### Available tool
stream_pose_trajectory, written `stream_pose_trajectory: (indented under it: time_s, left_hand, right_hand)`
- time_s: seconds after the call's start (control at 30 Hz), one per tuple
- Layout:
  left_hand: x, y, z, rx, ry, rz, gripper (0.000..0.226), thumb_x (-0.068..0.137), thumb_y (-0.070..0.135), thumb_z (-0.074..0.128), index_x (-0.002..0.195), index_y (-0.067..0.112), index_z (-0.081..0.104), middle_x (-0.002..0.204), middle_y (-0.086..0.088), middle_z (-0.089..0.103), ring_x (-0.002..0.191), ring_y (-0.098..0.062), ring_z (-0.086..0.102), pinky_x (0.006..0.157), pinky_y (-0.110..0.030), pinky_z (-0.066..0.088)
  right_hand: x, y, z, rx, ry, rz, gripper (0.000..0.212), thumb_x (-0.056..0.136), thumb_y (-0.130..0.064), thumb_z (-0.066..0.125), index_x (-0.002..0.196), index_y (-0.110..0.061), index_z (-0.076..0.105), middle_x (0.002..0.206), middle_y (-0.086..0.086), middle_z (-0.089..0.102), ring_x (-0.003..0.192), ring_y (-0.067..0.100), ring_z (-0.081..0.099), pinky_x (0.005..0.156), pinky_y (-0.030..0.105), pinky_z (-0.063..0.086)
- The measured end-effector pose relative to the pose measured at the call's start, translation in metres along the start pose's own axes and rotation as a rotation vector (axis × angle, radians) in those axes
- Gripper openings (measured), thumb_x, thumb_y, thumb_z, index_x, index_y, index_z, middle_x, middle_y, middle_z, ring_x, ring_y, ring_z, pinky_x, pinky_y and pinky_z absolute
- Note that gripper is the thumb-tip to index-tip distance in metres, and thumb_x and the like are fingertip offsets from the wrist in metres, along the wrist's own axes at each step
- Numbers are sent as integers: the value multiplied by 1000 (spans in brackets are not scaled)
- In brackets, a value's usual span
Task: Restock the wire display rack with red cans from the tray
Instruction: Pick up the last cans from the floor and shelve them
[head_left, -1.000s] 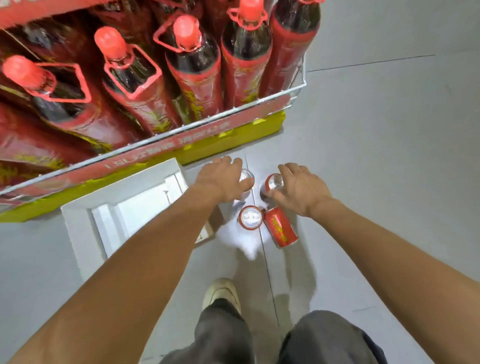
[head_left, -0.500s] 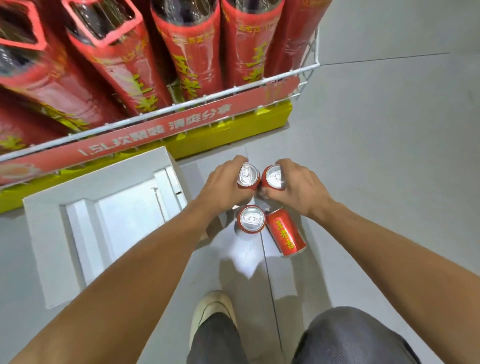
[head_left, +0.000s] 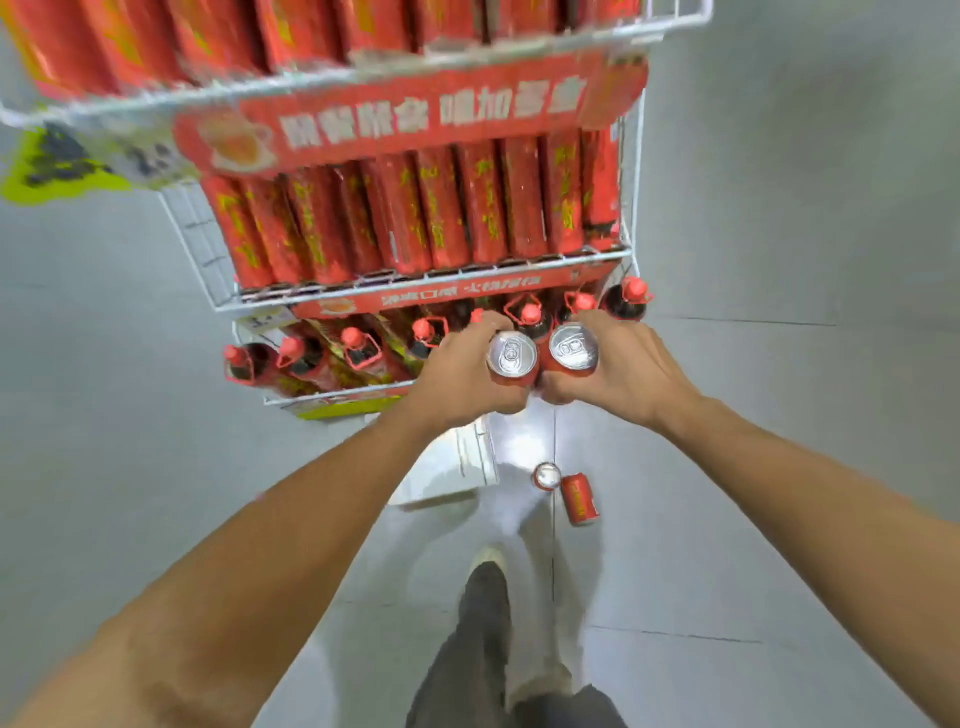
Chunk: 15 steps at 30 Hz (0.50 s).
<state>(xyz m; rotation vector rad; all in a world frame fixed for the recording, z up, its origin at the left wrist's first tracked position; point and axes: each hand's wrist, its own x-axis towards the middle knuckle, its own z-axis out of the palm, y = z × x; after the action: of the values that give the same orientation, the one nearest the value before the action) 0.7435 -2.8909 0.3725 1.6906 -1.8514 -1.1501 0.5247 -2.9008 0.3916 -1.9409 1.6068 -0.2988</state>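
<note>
You had your left hand (head_left: 462, 374) clenched round one upright can (head_left: 511, 356), your right hand (head_left: 623, 364) round another (head_left: 573, 349), both touching, the wire rack (head_left: 426, 283) just ahead above them

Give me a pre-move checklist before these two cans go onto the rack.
1. Left hand grips its can firmly: ok.
2. Right hand grips its can firmly: ok.
3. Both cans upright, tops facing up: ok.
4. Free slot on the can shelf of the wire rack: cannot tell; the visible row looks full.
5. Floor stock cleared: not ok; one upright can and one tipped can remain by the white tray.
</note>
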Motion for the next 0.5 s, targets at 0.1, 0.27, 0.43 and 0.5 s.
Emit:
stream_pose_trajectory:
  time_s: [0.1,0.27,0.43,0.5]
  left_hand:
    - [-45,84,-93,-24,80,-8,63,51,32,86,107,30,55,92,7,72,82,-15,65,71,-34,54]
    - [-103,196,-228,2,192,78,53,57,36,90,101,23,64,94,4,71,90,-19,69,81,-42,57]
    - [-145,265,-329,-36,330,151,46,62,35,91,97,17,69,88,-1,73,77,-11,65,77,-44,56]
    - [-158,285,-363,-40,389,187,46,61,36,91,97,16,70,89,-5,76,77,-10,65,79,-46,58]
  right_hand:
    - [-13,-91,-94,-5,27,-100,61,68,-56,83,117,-29,60,102,-4,74,96,22,69,77,37,55]
    - [-26,-219,-225,-28,134,-346,62,72,-64,80,117,-23,65,105,-2,74,99,21,68,78,32,47]
    - [-29,-321,-315,-6,188,-573,68,70,-76,70,105,-18,74,93,-6,74,87,17,69,81,42,54]
    - [-25,-353,-338,-14,206,-629,62,71,-77,72,97,-20,73,84,-7,72,78,14,66,73,42,52]
